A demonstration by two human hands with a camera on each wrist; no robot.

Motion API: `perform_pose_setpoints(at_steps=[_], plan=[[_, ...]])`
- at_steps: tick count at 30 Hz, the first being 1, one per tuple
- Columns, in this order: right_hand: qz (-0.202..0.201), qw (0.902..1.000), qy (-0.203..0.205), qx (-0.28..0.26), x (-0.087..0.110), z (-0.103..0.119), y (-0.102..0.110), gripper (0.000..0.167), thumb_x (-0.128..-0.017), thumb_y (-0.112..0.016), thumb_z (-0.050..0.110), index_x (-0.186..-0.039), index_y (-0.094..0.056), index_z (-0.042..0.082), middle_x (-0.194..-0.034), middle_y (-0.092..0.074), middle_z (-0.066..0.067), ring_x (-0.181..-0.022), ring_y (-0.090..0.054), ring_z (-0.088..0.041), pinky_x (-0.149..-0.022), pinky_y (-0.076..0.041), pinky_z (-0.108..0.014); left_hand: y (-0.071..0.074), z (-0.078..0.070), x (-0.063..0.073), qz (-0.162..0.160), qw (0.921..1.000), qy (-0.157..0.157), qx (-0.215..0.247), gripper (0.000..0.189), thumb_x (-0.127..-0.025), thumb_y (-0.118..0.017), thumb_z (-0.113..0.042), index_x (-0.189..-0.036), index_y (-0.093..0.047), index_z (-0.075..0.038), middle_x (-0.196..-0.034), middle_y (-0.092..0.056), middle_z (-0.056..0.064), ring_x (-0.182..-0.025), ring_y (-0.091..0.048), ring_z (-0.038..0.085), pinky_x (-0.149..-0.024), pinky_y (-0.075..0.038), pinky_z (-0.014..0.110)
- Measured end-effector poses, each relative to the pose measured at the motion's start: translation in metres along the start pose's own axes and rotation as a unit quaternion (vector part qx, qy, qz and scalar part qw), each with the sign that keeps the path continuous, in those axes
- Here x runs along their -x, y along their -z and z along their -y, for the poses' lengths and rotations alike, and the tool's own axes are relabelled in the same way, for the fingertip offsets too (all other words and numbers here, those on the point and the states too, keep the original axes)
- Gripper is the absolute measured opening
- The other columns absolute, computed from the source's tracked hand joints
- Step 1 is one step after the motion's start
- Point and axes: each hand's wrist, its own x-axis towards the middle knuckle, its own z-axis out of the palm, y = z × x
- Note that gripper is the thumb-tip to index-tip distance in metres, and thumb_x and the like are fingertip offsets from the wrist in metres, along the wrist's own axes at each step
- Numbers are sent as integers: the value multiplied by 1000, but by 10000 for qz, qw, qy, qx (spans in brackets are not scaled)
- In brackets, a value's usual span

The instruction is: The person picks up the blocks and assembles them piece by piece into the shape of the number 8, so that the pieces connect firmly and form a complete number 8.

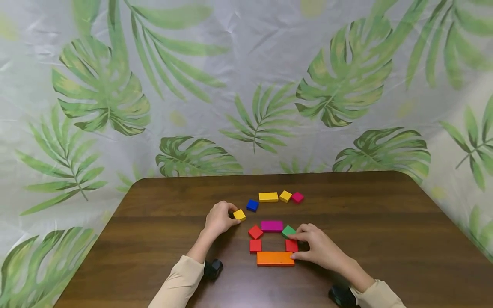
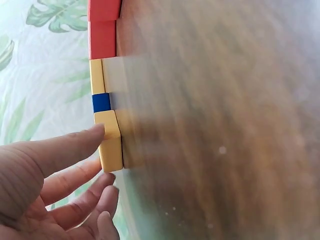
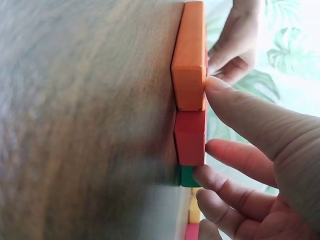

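My left hand (image 1: 218,219) pinches a small yellow block (image 1: 239,214) between thumb and fingers, left of the other blocks. In the left wrist view the thumb lies along this yellow block (image 2: 111,142). My right hand (image 1: 317,246) rests at the right side of a ring of blocks, fingers spread. Its thumb is at the end of the long orange block (image 1: 275,259), and its fingertips are by the green block (image 1: 288,231) and a red block (image 1: 291,245). A purple block (image 1: 271,226) and two red blocks (image 1: 255,246) form the rest of the ring.
Behind the ring lie a blue block (image 1: 252,205), a long yellow block (image 1: 268,197), another small yellow block (image 1: 285,196) and a crimson block (image 1: 298,197). All stand on a brown wooden table (image 1: 154,248). A leaf-patterned cloth (image 1: 262,64) hangs behind its far edge.
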Motion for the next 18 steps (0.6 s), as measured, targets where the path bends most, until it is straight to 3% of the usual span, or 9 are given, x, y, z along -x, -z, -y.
perform_pose_setpoints(at_steps=[4, 9, 18], plan=[[-11, 10000, 25, 19, 0, 2, -2, 49, -73, -76, 38, -113, -69, 11, -91, -56, 6, -82, -43, -6, -67, -40, -20, 1, 4, 2, 122, 9997, -156, 118, 29, -70, -81, -19, -96, -71, -10, -89, -66, 5, -77, -59, 16, -64, -48, 31], [40, 10000, 44, 6, 2, 2, -3, 49, -73, -76, 37, -114, -69, 11, -91, -56, 6, -82, -43, -6, -66, -39, -20, 4, 15, 15, 445, 9976, -322, 429, 27, -67, -83, -13, -91, -72, -7, -82, -67, 4, -68, -54, 11, -60, -44, 23], [-20, 10000, 57, 53, 1, 2, -2, 49, -74, -76, 36, -114, -68, 10, -90, -56, 6, -82, -43, -6, -66, -40, -20, 17, 28, 34, 1072, 9863, -948, 818, 26, -62, -85, -8, -81, -69, -4, -74, -65, 6, -63, -50, 9, -58, -43, 19]])
